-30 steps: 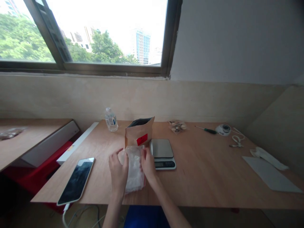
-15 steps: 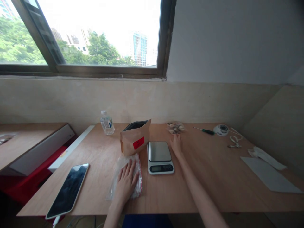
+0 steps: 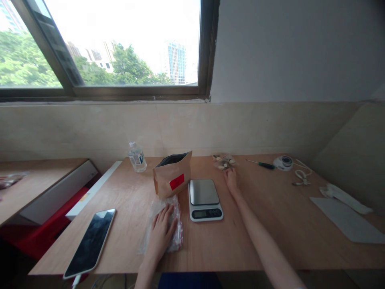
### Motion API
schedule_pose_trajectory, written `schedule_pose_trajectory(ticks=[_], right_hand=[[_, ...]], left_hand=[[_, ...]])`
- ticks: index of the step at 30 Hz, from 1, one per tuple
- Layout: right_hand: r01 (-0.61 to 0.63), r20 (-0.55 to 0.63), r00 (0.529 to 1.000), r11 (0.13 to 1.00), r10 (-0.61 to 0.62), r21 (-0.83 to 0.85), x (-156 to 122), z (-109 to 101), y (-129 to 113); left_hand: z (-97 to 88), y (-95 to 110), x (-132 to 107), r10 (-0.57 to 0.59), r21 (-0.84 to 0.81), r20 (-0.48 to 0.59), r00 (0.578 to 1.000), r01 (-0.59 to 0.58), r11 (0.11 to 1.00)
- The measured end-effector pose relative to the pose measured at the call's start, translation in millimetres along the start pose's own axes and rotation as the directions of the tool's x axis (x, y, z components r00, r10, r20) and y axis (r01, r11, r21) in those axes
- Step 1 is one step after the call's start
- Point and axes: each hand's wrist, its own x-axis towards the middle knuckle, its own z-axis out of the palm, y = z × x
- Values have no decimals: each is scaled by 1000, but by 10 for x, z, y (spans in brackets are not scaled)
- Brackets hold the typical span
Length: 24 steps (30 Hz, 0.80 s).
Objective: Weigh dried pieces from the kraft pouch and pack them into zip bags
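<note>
My left hand [image 3: 162, 229] lies with spread fingers on a flat stack of clear zip bags [image 3: 177, 239] with red-edged seals. At the back of the table, the fingertips of my right hand [image 3: 231, 179] are at the near edge of a clear bag [image 3: 224, 161] holding several small pale and dark pieces; I see no firm grip on it. A white digital scale [image 3: 206, 200] with a bare metal plate stands between my forearms. Just left of it, an open-topped brown paper pouch [image 3: 171, 182] with a red label stands upright behind the zip bags.
A plastic water bottle [image 3: 137, 158] stands at the back left. Near the front left lies a phone [image 3: 90, 243] with a cable plugged in. To the right are a screwdriver [image 3: 266, 165], a white dome camera [image 3: 283, 163] with its cord, a white wrapped item [image 3: 347, 198] and a grey sheet [image 3: 345, 220].
My right hand has shifted right along the near edge of the bag of small pieces. My left hand stays on the zip bags. The whole view has shifted slightly.
</note>
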Motion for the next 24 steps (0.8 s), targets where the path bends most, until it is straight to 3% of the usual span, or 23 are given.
schedule_pose_trajectory(ticks=[3, 5, 7, 9, 13, 16, 19, 21, 24], right_hand=[[26, -60, 998, 1000, -27, -15, -240, -326, -66], [59, -219, 974, 998, -50, 31, -511, -606, -157], [-14, -346, 935, 985, 74, 172, -821, -891, -299], [-95, -371, 895, 919, 247, 382, -1109, -1138, -482], [-209, -260, 848, 742, 462, 638, -1494, -1411, -816], [-312, -164, 811, 652, 562, 691, -1638, -1441, -900], [-384, -71, 802, 603, 594, 699, -1706, -1403, -861], [-406, -37, 815, 615, 579, 676, -1724, -1377, -846], [-365, -112, 854, 739, 508, 567, -1744, -1376, -945]], left_hand=[[-109, 148, 38, -21, -210, -20, 1000, 16, 978], [-190, 389, 55, -11, -370, -17, 1000, 4, 929], [-254, 727, 52, 25, -522, 1, 1000, -21, 853], [-278, 1096, 25, 81, -628, 51, 995, -32, 778], [-207, 1636, -65, 210, -753, 145, 967, -29, 657], [-123, 1770, -123, 226, -781, 179, 958, -2, 624], [-68, 1767, -167, 141, -795, 182, 973, 61, 604], [-61, 1758, -190, 93, -846, 234, 968, 156, 511], [-105, 1783, -201, -1, -923, 262, 965, 251, 291]])
